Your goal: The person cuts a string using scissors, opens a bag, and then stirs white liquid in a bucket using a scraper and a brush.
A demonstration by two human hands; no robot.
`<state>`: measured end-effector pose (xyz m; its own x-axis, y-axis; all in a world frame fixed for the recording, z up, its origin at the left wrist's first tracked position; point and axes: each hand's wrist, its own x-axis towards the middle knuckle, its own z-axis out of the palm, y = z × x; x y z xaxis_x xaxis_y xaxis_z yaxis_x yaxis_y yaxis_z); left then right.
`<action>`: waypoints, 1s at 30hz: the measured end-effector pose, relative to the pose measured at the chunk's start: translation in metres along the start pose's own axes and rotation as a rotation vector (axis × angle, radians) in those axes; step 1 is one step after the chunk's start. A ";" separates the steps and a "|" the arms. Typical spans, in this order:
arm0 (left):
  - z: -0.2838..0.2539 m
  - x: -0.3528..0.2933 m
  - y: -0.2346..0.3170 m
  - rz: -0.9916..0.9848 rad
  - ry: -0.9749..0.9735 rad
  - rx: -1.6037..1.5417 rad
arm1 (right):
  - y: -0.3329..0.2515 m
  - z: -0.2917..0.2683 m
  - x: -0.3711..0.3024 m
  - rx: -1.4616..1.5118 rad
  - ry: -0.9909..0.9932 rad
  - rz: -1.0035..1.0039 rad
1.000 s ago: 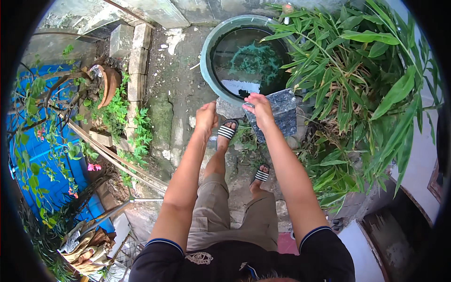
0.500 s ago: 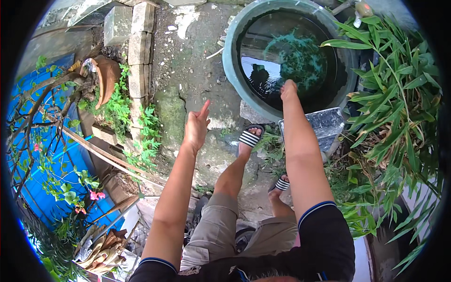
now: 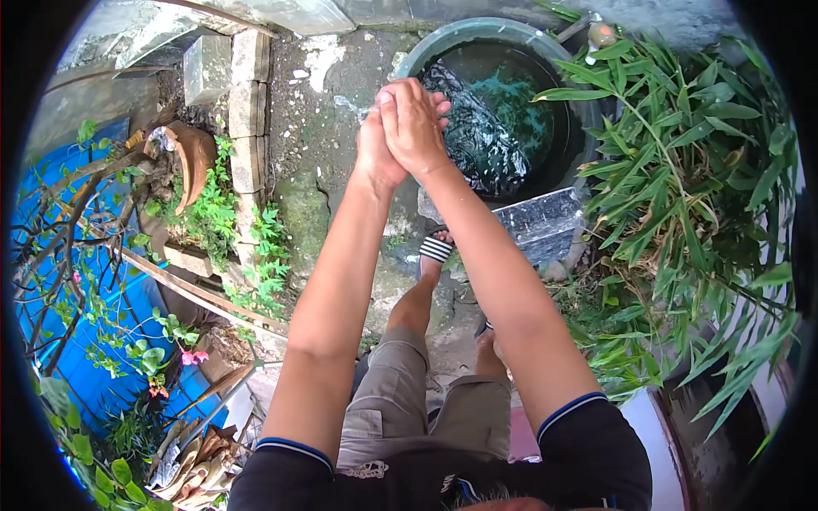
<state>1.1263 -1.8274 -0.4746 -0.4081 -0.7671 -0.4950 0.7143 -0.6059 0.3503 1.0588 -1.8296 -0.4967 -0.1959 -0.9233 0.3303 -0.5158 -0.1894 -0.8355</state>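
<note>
My left hand (image 3: pixel 377 152) and my right hand (image 3: pixel 417 134) are clasped against each other in front of me, over the left rim of a round green tub (image 3: pixel 588 140). The right hand lies across the left, its fingers folded over it. Some fingertips stick out on the tub side, and both palms are hidden. No object shows in either hand. Dark water (image 3: pixel 490 128) fills the tub, rippled on the side nearest my hands, with a pale green patch deeper in. A small splash of water (image 3: pixel 348 104) shows just left of my hands.
A grey rectangular trough (image 3: pixel 545 223) lies against the tub's near side. Leafy plants (image 3: pixel 682 170) crowd the right. Along the left run a row of stone blocks (image 3: pixel 247 111), bare branches (image 3: pixel 81 213) and a blue sheet (image 3: pixel 85 341). My striped sandal (image 3: pixel 435 248) stands on mossy concrete.
My right hand has come out of the water and moved left onto my left hand. The left hand has moved up and right and no longer points. The water surface is now more rippled.
</note>
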 end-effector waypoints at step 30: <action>0.293 -0.350 -0.361 0.053 -0.371 1.268 | -0.188 -0.509 -0.271 -1.412 -0.234 0.737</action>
<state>0.8443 -1.4019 -0.1954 -0.6718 -0.6844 -0.2835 -0.2072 -0.1938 0.9589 0.7845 -1.3740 -0.2052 -0.6802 -0.7228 -0.1222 -0.7160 0.6193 0.3222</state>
